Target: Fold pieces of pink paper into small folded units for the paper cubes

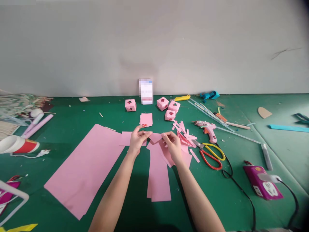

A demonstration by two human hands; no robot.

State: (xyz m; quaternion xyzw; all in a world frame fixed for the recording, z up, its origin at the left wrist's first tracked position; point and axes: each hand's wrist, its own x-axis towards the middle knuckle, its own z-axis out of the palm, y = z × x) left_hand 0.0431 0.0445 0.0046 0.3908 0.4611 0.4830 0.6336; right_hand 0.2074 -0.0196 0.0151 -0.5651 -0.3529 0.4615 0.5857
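Observation:
Between my two hands is a small folded piece of pink paper [155, 138]. My left hand [138, 140] pinches its left corner. My right hand [172, 143] has its fingers closed on the right side. Long pink paper strips [159, 180] lie on the table just below it, and more pink pieces spread under my right hand. A stack of pink paper squares [146, 119] sits beyond my hands. Behind it are several folded pink paper shapes with diamond openings, such as the left one [130, 105]. A large pink sheet [84, 170] lies to the left.
Scissors [209, 154] and a pink glue gun [207, 128] lie to the right, beside paper scraps [182, 129]. A black cord runs to a purple power box [263, 182]. A phone [146, 91] leans on the wall. A paper cup [20, 144] lies at far left.

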